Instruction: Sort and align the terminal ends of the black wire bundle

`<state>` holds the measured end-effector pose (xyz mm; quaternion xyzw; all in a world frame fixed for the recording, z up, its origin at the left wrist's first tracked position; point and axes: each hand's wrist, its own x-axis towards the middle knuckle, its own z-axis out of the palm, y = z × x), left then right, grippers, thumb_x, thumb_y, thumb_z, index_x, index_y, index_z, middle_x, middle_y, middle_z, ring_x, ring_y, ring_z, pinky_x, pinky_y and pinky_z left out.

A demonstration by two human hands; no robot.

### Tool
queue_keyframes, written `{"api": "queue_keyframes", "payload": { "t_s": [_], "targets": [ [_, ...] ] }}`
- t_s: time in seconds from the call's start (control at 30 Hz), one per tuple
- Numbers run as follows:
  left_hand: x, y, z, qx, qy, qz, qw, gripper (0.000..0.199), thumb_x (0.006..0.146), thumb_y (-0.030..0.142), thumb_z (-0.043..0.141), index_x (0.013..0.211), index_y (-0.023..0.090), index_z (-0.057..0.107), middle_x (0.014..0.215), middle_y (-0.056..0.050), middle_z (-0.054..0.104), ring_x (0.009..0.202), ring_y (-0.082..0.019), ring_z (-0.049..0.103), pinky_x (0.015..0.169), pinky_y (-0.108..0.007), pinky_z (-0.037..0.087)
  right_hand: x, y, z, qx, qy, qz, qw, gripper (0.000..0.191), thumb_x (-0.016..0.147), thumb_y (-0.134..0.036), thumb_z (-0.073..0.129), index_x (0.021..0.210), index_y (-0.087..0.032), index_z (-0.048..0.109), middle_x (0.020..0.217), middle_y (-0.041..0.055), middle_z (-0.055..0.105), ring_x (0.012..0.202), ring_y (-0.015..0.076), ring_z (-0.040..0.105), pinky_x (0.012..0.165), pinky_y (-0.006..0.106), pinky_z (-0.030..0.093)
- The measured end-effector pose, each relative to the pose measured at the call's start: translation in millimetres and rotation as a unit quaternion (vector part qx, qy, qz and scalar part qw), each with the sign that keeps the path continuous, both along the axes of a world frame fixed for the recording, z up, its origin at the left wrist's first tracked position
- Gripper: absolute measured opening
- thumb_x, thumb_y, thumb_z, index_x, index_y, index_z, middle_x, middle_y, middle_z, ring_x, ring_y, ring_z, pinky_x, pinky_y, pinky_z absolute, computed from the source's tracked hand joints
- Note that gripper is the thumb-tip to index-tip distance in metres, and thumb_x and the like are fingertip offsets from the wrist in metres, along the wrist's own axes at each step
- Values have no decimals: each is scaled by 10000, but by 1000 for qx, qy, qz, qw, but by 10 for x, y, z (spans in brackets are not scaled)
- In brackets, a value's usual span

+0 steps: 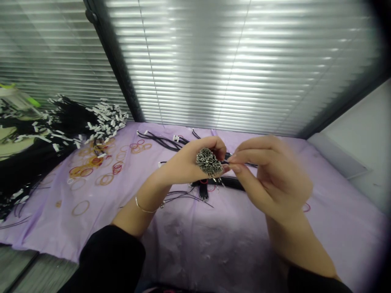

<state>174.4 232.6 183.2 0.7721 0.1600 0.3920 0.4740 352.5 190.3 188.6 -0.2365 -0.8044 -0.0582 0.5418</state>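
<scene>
My left hand (186,160) is closed round a thick bundle of black cables (209,162), whose many silvery tips face me. Beside it, my right hand (271,179) pinches a thin dark strand at the bundle's right edge, thumb against forefinger; the hand is partly blurred. Under and behind my hands, more black cables (161,141) with white connectors lie on the purple sheet. Below the bundle lies a short tied bunch of black cables (203,190), near a red rubber band. Several loose thin wires (183,196) rest just left of that bunch.
A large heap of black cables with white connectors (106,120) fills the left side, beside a clear container (18,101). Yellow and red rubber bands (96,162) lie scattered on the purple sheet (106,228). Window blinds (195,61) stand behind the table.
</scene>
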Motion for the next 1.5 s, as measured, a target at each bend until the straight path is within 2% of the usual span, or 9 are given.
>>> {"api": "queue_keyframes", "payload": {
  "t_s": [0.13,0.23,0.4,0.5,0.6,0.7,0.9,1.37,1.5],
  "targets": [
    [-27,35,7,-8,6,-18,1000,272,680,171,762,781,149,510,705,28,477,627,-60,433,557,-183,378,83,57,32,-26,-59,-51,997,96,844,-117,582,898,-195,572,854,30,601,782,147,570,683,304,470],
    [-39,77,-6,-5,-22,-27,999,266,694,200,756,793,143,516,717,20,479,638,-64,441,570,-190,381,121,87,56,-36,-88,-60,994,50,865,-145,569,888,-187,556,853,28,591,792,140,564,693,292,464],
    [-35,133,-48,-6,-63,1,998,249,759,305,708,803,142,524,730,-2,505,667,-89,483,595,-219,397,102,54,65,-29,-101,-23,994,61,854,-130,592,888,-174,567,848,31,600,764,122,567,674,273,466],
    [-30,135,-50,-25,-61,17,998,240,761,296,704,798,150,517,727,1,512,663,-91,489,590,-222,395,90,4,66,-28,-102,-12,994,88,839,-126,617,903,-178,587,855,32,612,793,130,590,697,280,493],
    [-20,117,-33,-34,-51,25,998,252,733,277,724,765,152,508,712,9,506,654,-87,480,580,-219,394,89,-43,71,-65,-115,21,991,95,841,-145,628,919,-197,611,888,31,631,843,142,613,727,296,519],
    [-4,85,-19,-29,-19,20,999,260,713,269,734,755,148,507,684,17,497,608,-76,455,535,-210,372,68,-75,68,-100,-77,73,989,122,835,-135,637,933,-206,618,894,21,643,824,137,622,698,288,527],
    [24,17,-24,9,-26,-39,999,249,684,192,738,794,143,521,747,2,508,677,-91,471,598,-217,411,-8,-88,31,-64,-15,26,997,175,783,-110,686,918,-197,617,859,15,637,770,128,609,649,275,509],
    [14,-17,-11,-13,-14,-52,998,272,704,287,737,809,155,524,763,9,495,696,-95,467,612,-233,404,-22,-107,37,-56,-33,33,997,152,788,-66,663,884,-173,609,856,16,620,777,108,594,662,258,500],
    [14,-14,-2,-21,-26,-56,998,281,670,231,759,808,137,533,763,15,500,695,-83,465,626,-225,409,-13,-99,31,-46,-34,46,997,158,771,-50,673,879,-148,614,859,26,617,782,106,592,674,252,498]
  ]
}}
